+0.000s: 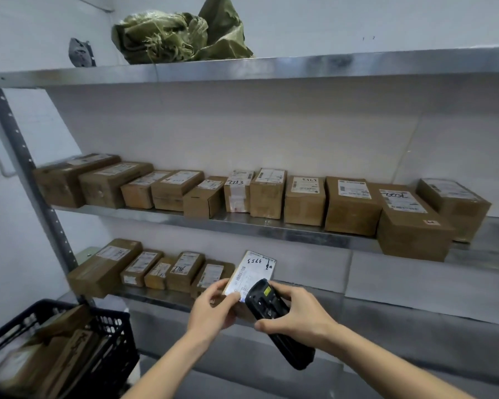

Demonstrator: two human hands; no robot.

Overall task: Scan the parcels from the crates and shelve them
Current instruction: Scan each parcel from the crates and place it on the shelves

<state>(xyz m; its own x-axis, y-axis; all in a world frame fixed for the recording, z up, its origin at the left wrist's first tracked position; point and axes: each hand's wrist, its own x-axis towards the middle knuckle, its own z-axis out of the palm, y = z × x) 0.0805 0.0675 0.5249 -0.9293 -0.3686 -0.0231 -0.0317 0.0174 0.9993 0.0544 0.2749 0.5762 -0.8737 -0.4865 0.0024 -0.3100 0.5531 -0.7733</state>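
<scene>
I am seeing my left hand point(212, 308) pinching the near edge of a parcel point(252, 273), thumb on top of its white label and the fingers curling beneath it. The parcel is lying tilted up toward me, its far end reaching over the front of the lower shelf point(167, 302), label side up with handwritten digits showing. It is sitting just right of a row of small boxes point(162, 269) standing on that shelf.

My right hand point(294, 313) is wrapping around a black scanner point(274, 318), fingers curling over its upper body and the thumb pressing against the near side. The scanner's head is pointing at the parcel's near corner and is overlapping the label there, just beside my left thumb; I cannot tell whether it is touching the paper. The handle is slanting down and to the right below my wrist.

So the parcel is lying between the two grips, held by the left one only, with the right one just beside it.

A longer row of brown boxes point(303, 200) is lining the middle shelf point(271, 228). A crumpled green sack point(182, 33) is resting on the top shelf. A black crate point(118, 341) holding more parcels is standing at the lower left.
</scene>
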